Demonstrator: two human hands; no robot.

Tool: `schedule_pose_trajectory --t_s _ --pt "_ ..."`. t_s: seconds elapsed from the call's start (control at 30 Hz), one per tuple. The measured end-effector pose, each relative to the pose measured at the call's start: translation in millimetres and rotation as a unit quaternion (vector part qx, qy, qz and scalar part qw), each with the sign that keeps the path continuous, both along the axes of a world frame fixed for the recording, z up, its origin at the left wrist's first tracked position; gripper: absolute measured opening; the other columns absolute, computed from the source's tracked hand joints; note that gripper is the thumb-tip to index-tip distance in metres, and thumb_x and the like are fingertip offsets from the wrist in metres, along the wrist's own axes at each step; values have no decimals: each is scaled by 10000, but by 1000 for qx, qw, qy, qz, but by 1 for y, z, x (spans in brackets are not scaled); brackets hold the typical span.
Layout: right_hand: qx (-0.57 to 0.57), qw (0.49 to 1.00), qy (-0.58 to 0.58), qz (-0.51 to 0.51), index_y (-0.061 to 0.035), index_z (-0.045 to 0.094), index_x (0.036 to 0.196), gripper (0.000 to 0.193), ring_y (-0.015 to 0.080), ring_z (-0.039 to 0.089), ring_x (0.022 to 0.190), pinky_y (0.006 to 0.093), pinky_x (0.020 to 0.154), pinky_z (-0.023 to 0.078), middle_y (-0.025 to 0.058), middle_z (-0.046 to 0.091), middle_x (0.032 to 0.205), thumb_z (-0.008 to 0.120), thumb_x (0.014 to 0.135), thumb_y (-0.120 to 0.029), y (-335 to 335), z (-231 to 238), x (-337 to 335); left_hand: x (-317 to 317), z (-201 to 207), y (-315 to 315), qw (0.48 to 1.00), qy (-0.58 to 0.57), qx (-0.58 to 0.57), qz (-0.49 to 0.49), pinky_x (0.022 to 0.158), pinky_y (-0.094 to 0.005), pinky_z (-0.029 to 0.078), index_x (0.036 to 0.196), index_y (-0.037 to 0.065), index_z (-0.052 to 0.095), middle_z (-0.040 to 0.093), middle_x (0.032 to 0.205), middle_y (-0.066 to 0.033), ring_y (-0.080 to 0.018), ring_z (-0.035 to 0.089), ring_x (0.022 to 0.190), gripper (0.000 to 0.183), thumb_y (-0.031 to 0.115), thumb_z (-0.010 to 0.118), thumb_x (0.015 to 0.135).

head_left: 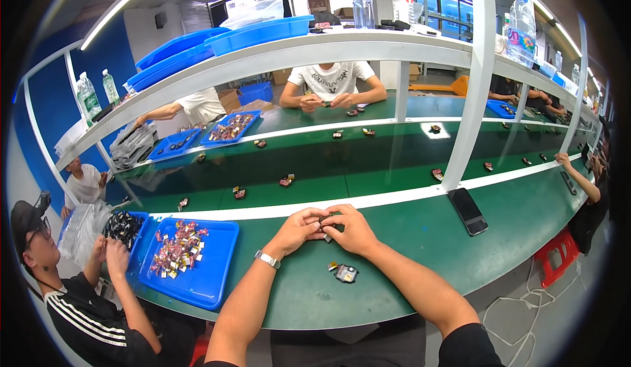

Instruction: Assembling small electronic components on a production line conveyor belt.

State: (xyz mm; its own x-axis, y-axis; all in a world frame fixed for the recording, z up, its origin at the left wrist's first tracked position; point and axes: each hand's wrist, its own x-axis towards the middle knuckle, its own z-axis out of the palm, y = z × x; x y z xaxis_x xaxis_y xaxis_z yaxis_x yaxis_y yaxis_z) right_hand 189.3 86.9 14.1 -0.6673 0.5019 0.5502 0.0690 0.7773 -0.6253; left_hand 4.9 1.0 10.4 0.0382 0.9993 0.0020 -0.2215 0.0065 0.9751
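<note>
Small part [327, 237] between fingertips, above green table [296, 301] | pale end toward wearer; long axis finger-hidden, cannot tell | left hand [301, 230], right hand [353, 229]: both pinching it | 1 loose assembly [346, 274] nearer wearer | 1 phone [467, 210] right | 1 blue tray [221, 249] left

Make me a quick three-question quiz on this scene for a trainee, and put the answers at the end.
1. True or false: the black phone lies on the green tabletop, to the right of the person's right hand.

2. Fill the gap: the silver band is on the person's ____ wrist.

3. What lies in the blue tray nearest the person's left hand?
a) water bottles
b) small colourful parts
c) folded cloths

Key: 1 true; 2 left; 3 b.
</note>
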Motion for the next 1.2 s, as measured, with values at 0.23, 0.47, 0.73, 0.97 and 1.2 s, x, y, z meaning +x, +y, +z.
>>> schedule_pose_trajectory --t_s 0.23,0.47,0.73,0.97,1.2 --pt "-49 999 6 -17 -92 749 915 116 273 548 1150 386 979 459 64 632 1160 707 813 -129 -2 -2 -4 2 1 -1 1000 -7 5 12 917 -302 556 1278 28 520 628 1190 -94 -167 637 1059 296 30 510 982" --pt "0 999 36 -3 -94 738 971 167 280 526 1183 389 998 453 67 617 1207 710 807 -108 -7 -4 -7 1 -3 0 999 -5 23 40 914 -299 556 1249 31 526 620 1211 -104 -168 633 1068 264 35 519 985" --pt "-13 998 48 -23 -95 734 963 176 274 533 1165 380 988 461 61 612 1206 705 789 -97 -7 -3 -6 -3 -8 0 999 -26 31 32 924 -313 555 1260 18 520 617 1218 -124 -189 631 1085 280 40 532 981" --pt "-23 997 73 -30 -102 739 918 142 279 539 1161 392 982 460 61 631 1189 710 779 -93 -4 -10 -9 -1 -7 1 998 -35 38 27 912 -314 561 1268 13 524 626 1197 -121 -190 637 1070 301 58 561 973" --pt "-41 996 73 -11 -100 731 937 160 306 490 1260 414 1039 425 84 585 1310 698 783 -79 -5 -7 -15 3 -2 -1 997 -18 31 72 895 -306 571 1251 2 531 632 1173 -113 -172 643 1044 284 44 558 971"
